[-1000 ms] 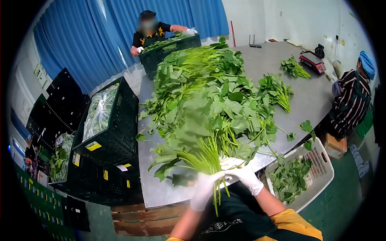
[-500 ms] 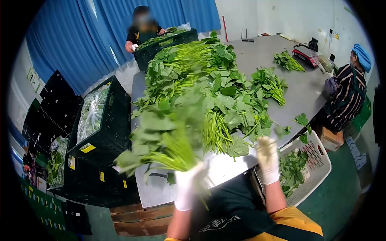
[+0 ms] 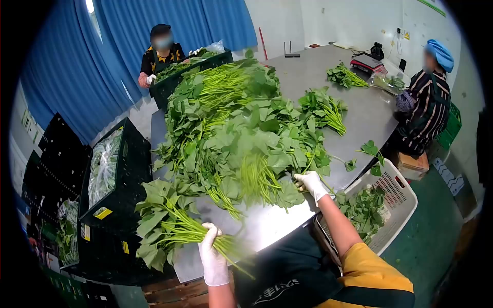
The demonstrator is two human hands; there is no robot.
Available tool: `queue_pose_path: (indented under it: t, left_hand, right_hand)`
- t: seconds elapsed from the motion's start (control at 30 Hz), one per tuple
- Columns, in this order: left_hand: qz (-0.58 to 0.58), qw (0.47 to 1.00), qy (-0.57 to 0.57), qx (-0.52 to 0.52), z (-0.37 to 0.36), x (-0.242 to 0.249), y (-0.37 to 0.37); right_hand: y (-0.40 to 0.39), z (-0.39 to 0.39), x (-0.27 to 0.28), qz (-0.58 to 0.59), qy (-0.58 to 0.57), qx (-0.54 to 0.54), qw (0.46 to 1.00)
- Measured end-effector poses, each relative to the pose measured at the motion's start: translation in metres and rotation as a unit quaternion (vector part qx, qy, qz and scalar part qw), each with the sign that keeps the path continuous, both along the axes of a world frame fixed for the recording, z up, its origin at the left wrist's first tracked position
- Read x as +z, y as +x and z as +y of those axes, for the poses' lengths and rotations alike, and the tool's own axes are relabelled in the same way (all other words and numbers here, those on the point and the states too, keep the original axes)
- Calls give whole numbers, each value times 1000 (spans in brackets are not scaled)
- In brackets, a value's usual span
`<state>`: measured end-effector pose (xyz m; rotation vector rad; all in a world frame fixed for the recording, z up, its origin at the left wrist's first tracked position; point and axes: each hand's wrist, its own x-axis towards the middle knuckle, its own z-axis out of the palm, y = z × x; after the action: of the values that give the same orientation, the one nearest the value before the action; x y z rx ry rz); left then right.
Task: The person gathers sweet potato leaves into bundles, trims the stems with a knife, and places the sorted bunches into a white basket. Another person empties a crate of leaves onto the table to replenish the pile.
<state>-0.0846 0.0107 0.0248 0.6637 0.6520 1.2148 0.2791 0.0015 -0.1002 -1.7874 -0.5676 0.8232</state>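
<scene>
My left hand [image 3: 212,254], in a white glove, is closed round the stems of a bunch of leafy greens [image 3: 177,226] at the table's near left corner. Its leaves point left and the stem ends stick out to the right of my fist. My right hand [image 3: 310,185], gloved too, is at the near right edge of a big heap of leafy greens [image 3: 215,118]. Its fingers are bent and pinched at the leaves and stems there. What exactly lies between those fingertips is partly hidden.
A pale perforated basket [image 3: 403,200] with loose leaves stands right of the metal table [image 3: 303,72]. Dark crates [image 3: 131,164] stack up on the left. One co-worker [image 3: 162,56] handles a crate [image 3: 192,72] behind the heap; another [image 3: 429,102] sits right, near a red scale [image 3: 367,62].
My left hand has moved left and down with the bunch, now lower at the corner. My right hand has reached forward and left to the heap's edge. The view has shifted slightly.
</scene>
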Motion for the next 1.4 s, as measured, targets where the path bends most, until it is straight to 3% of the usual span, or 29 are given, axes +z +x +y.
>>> queue_pose_path:
  t: [0.1, 0.13, 0.17, 0.2, 0.27, 0.33, 0.37, 0.4, 0.43, 0.5, 0.57, 0.67, 0.7, 0.73, 0.8, 0.83, 1.0, 1.03, 1.1, 1.4]
  left_hand:
    - [20, 999, 14, 41, 5, 2, -1]
    - [25, 998, 33, 41, 8, 2, -4]
    - [26, 998, 31, 42, 9, 1, -7]
    - [29, 998, 23, 56, 9, 0, -9]
    - [47, 997, 6, 56, 6, 4, -14]
    - [44, 997, -7, 59, 6, 4, -17]
    - [38, 997, -16, 62, 5, 3, -20]
    - [31, 997, -22, 74, 6, -2, -19]
    - [30, 996, -26, 79, 5, -1, -19]
    - [44, 996, -34, 65, 2, 5, -12]
    - [54, 996, -48, 60, -2, 6, -4]
    - [66, 997, -30, 32, -3, -1, 2]
    - [66, 997, -28, 38, -4, 2, 2]
    - [58, 997, -31, 31, -7, 6, 3]
    - [64, 997, -27, 34, -8, 5, -1]
    - [66, 997, -28, 42, -10, 6, -5]
    - [61, 994, -17, 89, -13, 11, -11]
    - [64, 993, -14, 95, -13, 13, -12]
    - [68, 994, -3, 83, -13, 9, -18]
    - [62, 995, -26, 80, -13, 3, -20]
  right_hand:
    - [4, -7, -19, 24, 51, -55, 997]
    - [-11, -28, 20, -58, 18, -59, 996]
    - [-6, -40, 4, -214, -4, -63, 975]
    - [10, -55, -19, -276, -59, -84, 956]
    - [10, -110, 16, -232, -35, -198, 952]
    - [71, -171, -36, -226, -73, -281, 930]
    - [51, -193, 18, -247, -171, -271, 915]
    - [95, -224, -44, -357, -309, -294, 831]
    - [87, -233, -27, -393, -419, -253, 779]
    - [57, -221, -5, -523, -271, -321, 742]
    - [11, -182, 39, -509, -135, -247, 813]
    - [-67, -114, 55, -444, 42, -50, 894]
    - [-83, -87, 36, -462, 190, 29, 866]
    - [-110, -70, 49, -486, 211, 103, 842]
    - [-149, -40, 43, -535, 233, 171, 794]
    - [-162, -25, 31, -510, 251, 166, 806]
    - [-180, 16, 64, -470, 94, 144, 866]
    - [-179, 22, 55, -469, 94, 141, 867]
    - [-169, 37, 35, -573, 21, 139, 808]
    - [-149, 19, 56, -570, 13, 59, 820]
